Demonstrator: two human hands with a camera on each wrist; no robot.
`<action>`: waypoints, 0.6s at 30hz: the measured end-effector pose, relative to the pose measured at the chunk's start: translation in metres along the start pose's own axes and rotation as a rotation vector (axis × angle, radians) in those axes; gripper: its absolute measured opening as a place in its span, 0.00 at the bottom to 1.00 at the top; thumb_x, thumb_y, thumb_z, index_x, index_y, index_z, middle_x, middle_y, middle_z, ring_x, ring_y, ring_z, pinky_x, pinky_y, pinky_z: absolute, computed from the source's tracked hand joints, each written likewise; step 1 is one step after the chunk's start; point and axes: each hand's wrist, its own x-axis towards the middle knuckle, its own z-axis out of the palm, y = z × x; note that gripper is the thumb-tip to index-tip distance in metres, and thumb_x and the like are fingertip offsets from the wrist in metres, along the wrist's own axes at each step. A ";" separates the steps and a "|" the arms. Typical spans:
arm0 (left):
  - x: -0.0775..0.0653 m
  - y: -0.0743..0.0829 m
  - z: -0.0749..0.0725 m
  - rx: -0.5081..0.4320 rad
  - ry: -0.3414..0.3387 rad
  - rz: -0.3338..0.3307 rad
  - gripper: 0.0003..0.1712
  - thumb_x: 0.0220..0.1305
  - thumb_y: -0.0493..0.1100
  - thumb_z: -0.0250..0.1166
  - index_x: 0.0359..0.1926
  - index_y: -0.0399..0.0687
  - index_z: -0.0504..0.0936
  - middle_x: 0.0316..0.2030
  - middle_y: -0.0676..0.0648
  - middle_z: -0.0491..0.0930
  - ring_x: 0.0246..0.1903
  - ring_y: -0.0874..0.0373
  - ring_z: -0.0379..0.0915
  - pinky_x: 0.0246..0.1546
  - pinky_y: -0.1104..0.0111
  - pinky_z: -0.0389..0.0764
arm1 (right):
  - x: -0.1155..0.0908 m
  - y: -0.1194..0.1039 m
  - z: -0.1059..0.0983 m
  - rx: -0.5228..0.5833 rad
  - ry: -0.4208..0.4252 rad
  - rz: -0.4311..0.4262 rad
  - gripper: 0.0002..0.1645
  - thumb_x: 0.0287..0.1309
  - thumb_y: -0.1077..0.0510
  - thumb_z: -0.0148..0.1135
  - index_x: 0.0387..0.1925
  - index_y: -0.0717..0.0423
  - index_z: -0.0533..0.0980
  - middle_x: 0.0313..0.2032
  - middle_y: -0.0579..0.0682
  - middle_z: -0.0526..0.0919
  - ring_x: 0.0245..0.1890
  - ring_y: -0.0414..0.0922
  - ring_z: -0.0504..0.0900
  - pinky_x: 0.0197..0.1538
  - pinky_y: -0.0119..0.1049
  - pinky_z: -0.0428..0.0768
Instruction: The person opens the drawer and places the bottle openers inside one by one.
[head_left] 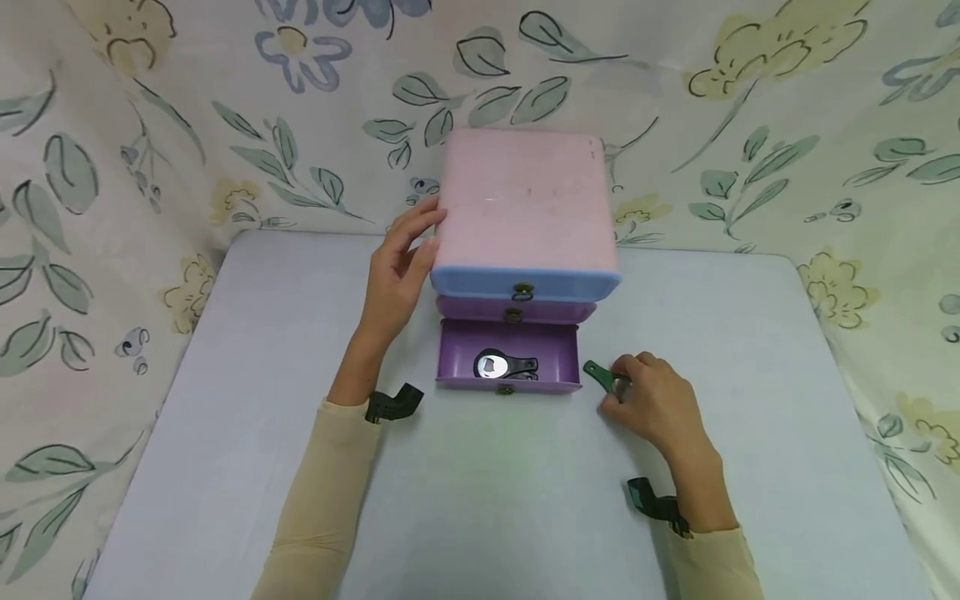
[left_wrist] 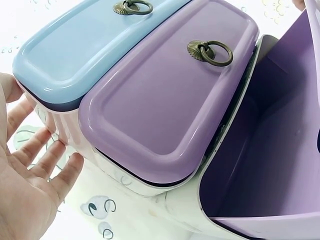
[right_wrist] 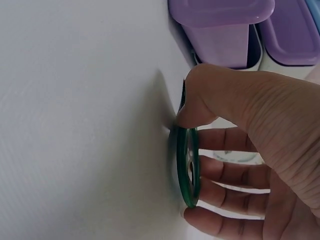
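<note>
My left hand (head_left: 396,271) rests against the left side of a pink-topped drawer cabinet (head_left: 525,200); in the left wrist view its fingers (left_wrist: 42,155) are spread and nearly straight. The bottom purple drawer (head_left: 457,350) is pulled out, and a black bottle opener (head_left: 492,365) with a round silver plate lies in it. Right of that drawer, my right hand (head_left: 660,400) grips a green bottle opener (head_left: 597,375) by its round head. In the right wrist view, the green rim (right_wrist: 182,165) stands on edge between thumb and fingers, close to the table.
Above the pulled-out drawer are a shut blue drawer (head_left: 480,285) and a shut purple drawer (head_left: 555,312), each with a brass ring pull. The cabinet stands on a white table (head_left: 495,500), at its back edge. A flower-printed cloth (head_left: 300,125) hangs behind.
</note>
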 end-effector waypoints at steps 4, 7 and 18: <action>0.000 0.002 0.001 -0.001 0.007 -0.006 0.23 0.77 0.36 0.56 0.68 0.31 0.76 0.76 0.41 0.69 0.77 0.52 0.66 0.69 0.70 0.77 | 0.000 0.002 -0.002 0.009 0.016 -0.011 0.20 0.47 0.57 0.72 0.44 0.60 0.85 0.36 0.57 0.86 0.31 0.49 0.78 0.29 0.43 0.78; 0.000 0.002 0.001 -0.001 0.005 -0.009 0.23 0.78 0.36 0.56 0.69 0.31 0.76 0.77 0.40 0.69 0.77 0.52 0.66 0.70 0.70 0.77 | -0.001 0.005 -0.003 0.020 0.035 -0.014 0.20 0.47 0.57 0.71 0.45 0.59 0.86 0.39 0.57 0.87 0.34 0.50 0.80 0.31 0.45 0.80; 0.001 0.000 0.000 0.001 0.004 -0.010 0.23 0.78 0.36 0.55 0.69 0.32 0.76 0.77 0.41 0.69 0.77 0.53 0.66 0.70 0.69 0.77 | -0.002 0.011 -0.006 0.096 0.147 -0.079 0.17 0.48 0.60 0.70 0.43 0.55 0.85 0.42 0.55 0.88 0.39 0.50 0.82 0.36 0.43 0.78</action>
